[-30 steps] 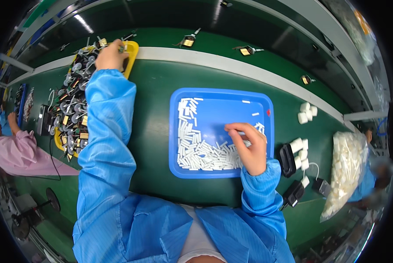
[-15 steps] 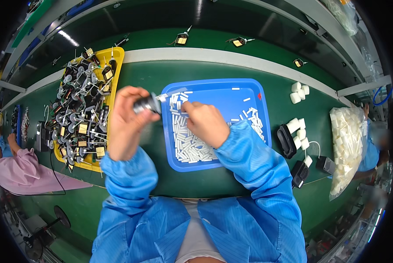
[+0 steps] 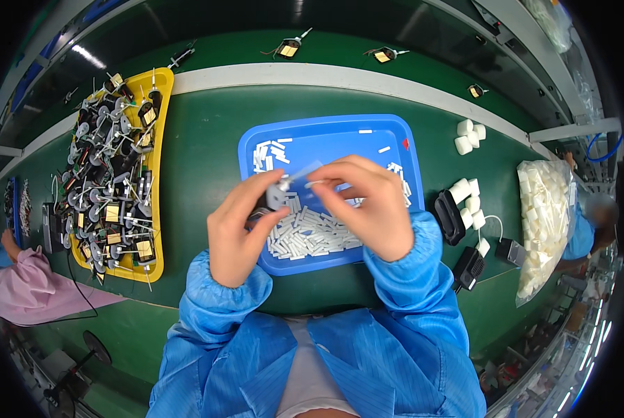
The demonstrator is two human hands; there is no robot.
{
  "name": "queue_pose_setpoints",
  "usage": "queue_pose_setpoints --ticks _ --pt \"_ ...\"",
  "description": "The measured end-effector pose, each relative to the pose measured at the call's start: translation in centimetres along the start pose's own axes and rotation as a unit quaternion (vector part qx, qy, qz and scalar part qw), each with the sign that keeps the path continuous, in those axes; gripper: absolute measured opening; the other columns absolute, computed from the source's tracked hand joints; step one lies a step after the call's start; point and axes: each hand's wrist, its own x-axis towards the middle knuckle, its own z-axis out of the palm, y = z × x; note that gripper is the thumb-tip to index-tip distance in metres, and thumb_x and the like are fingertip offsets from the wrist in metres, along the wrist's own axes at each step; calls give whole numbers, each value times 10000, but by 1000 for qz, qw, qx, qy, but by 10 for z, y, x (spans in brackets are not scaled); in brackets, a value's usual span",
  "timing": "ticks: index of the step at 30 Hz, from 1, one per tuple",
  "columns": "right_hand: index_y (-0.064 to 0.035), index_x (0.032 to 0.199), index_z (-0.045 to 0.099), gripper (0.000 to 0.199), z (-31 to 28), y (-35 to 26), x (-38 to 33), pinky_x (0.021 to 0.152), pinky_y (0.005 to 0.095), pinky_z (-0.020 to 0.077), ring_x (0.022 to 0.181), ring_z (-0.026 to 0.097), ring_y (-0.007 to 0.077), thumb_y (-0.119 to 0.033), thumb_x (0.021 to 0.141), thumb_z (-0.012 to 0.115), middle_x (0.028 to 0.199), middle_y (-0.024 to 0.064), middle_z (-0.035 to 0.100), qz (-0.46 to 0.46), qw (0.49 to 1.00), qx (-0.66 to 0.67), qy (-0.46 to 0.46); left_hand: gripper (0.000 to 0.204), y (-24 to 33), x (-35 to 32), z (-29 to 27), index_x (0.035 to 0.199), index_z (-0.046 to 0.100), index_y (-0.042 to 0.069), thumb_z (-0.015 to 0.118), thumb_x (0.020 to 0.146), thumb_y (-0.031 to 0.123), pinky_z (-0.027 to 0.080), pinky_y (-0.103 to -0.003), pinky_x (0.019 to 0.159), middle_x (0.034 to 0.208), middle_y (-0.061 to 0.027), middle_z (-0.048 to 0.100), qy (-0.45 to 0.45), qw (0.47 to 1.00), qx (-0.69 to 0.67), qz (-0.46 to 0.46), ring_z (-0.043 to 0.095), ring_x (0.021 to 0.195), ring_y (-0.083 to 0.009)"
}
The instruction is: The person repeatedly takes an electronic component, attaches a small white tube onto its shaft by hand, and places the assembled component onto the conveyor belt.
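Note:
My left hand (image 3: 234,226) grips a small motor assembly (image 3: 277,197) with a grey disc and a thin shaft pointing up and right. Its fingers cover much of the dark body. Close to the shaft tip, my right hand (image 3: 374,198) pinches a short white tube (image 3: 314,184) between thumb and forefinger; whether tube and shaft touch is too blurred to tell. Both hands are above a blue tray (image 3: 246,155), where many loose white tubes (image 3: 305,233) lie. On the left, a yellow tray (image 3: 160,132) is heaped with similar motor assemblies (image 3: 110,188).
Several motor assemblies (image 3: 288,47) lie on the green strip beyond a pale rail (image 3: 312,72). At right are white foam-like plugs (image 3: 464,145), a black holder (image 3: 449,217), a black adapter (image 3: 469,269) and a clear bag (image 3: 540,223) of plugs. A co-worker's pink sleeve (image 3: 40,285) shows at left.
My right hand has lifted out of the white tubes with one in its fingers. My left hand has brought the motor assembly right and lower, and the two now meet above the tray.

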Motion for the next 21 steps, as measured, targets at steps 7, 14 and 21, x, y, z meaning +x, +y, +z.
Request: queue_pose_setpoints --ticks 7,14,21 --pt "40 946 610 137 -25 -8 -8 653 250 551 814 637 170 -12 820 623 910 111 621 43 980 189 44 318 16 3 -15 1111 575 12 598 796 47 494 -293 647 959 -158 605 -102 991 35 83 617 809 -289" --pt "24 915 620 118 -28 -8 -10 635 238 546 818 633 166 -6 802 636 910 106 627 14 984 177 30 302 16 5 -16 1105 569 20 585 817 109 489 -310 631 913 -145 600 -120 991 30 50 611 742 -287" --pt "-1 894 633 120 -30 -9 -11 613 251 537 775 638 172 -15 778 658 859 97 644 -55 997 57 22 299 22 2 -14 1093 578 37 599 808 123 495 -324 617 905 -136 599 -101 985 89 104 610 736 -302"
